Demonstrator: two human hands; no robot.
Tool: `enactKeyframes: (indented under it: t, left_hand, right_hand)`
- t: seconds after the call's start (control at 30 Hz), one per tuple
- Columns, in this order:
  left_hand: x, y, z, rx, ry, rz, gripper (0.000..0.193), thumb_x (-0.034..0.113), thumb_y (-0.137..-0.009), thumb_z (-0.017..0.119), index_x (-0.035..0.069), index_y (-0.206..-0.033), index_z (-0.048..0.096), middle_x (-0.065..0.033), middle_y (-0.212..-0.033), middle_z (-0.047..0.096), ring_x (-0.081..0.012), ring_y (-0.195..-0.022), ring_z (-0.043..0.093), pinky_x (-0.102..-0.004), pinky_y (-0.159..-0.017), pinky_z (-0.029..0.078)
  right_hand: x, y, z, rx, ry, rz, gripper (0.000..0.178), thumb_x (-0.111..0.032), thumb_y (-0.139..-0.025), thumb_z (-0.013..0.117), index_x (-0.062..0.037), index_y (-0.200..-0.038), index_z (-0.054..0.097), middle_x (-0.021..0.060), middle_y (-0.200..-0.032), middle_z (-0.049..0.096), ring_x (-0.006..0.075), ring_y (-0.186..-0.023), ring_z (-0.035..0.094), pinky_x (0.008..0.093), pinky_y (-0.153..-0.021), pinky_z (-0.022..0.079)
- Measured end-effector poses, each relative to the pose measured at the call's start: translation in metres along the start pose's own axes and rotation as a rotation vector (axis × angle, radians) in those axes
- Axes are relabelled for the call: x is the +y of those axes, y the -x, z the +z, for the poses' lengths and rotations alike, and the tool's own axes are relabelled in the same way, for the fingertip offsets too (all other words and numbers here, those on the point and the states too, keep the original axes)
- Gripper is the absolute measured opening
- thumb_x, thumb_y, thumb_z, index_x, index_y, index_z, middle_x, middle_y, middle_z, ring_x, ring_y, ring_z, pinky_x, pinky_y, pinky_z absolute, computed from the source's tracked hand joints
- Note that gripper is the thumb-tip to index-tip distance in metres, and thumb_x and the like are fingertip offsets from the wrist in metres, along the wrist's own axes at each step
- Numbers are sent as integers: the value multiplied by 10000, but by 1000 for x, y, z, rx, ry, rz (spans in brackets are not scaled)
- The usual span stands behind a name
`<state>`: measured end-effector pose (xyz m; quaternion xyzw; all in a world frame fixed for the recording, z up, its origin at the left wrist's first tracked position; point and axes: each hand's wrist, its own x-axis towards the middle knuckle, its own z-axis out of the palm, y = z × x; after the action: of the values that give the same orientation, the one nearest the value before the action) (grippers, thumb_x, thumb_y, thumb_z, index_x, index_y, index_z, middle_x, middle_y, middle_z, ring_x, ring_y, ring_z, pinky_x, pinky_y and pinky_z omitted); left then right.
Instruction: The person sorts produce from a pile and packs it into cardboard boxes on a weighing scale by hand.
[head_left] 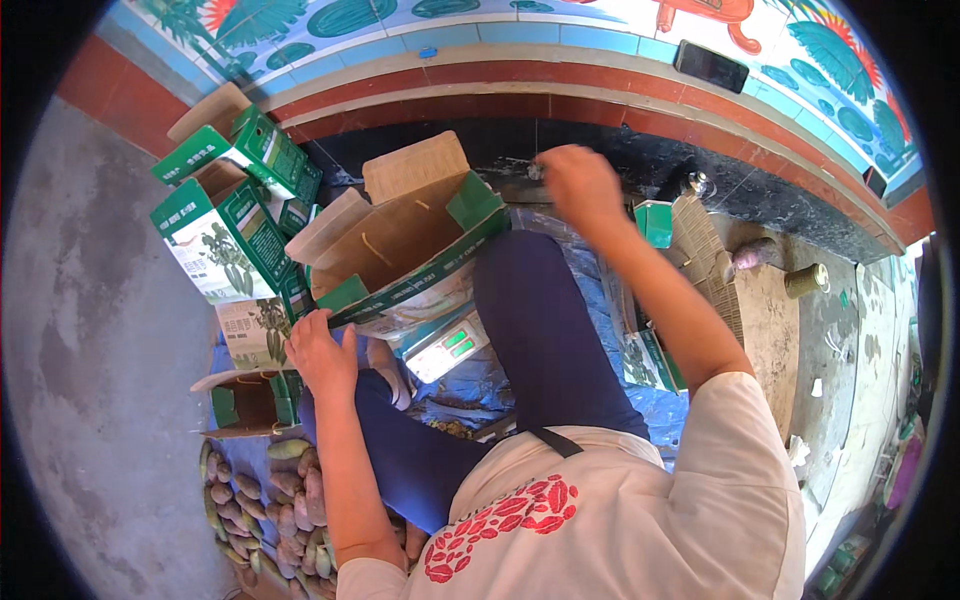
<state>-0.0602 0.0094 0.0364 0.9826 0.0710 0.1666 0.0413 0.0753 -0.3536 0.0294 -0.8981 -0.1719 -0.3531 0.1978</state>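
In front of me stands an open green and white cardboard box (405,295) with its brown flaps folded out; a cord loop shows on its inner wall. My left hand (322,358) is at the box's near left corner, fingers stretched and apart, fingertips close to or touching the green edge. Right of the box, my right hand (580,190) is raised in front of the black tiled wall base. Motion smears its fingers, so what they hold, if anything, does not show. Under the box's near side is a white scale (447,348) with lit green displays.
More green cartons (225,220) stack at the left. Several knobbly tubers (290,510) lie beside my left leg. On the right are another carton (652,365), flattened cardboard (765,330), a tin can (806,281) and one tuber (755,254). A phone (711,66) leans on the wall ledge.
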Motion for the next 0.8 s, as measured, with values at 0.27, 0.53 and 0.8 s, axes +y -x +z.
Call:
enactKeyframes:
  t: [0.27, 0.53, 0.8]
  left_hand:
    - [5, 0, 1, -17, -4, -31, 367, 217, -724, 700, 89, -1040, 564, -98, -1107, 564, -302, -1152, 454, -525, -996, 277]
    - [14, -5, 13, -29, -29, -5, 327, 219, -744, 688, 92, -1031, 595, -91, -1199, 556, -298, -1227, 415, -596, -1036, 182]
    - [28, -12, 18, -55, -12, 35, 286, 235, -736, 694, 108, -980, 616, -60, -1137, 586, -268, -1182, 462, -604, -1028, 189]
  right_hand:
    - [186, 117, -64, -543, 554, 1062, 363, -287, -808, 584, -83, -1106, 556, 147, -1033, 628, 334, -975, 600, 445, -813, 481]
    - [186, 148, -73, -686, 572, 799, 252, -248, -895, 451, -106, -1008, 625, 154, -977, 651, 335, -887, 635, 446, -766, 503]
    - [188, 163, -103, -658, 598, 801, 234, -225, -890, 418, -111, -944, 615, 153, -928, 656, 334, -873, 639, 440, -741, 511]
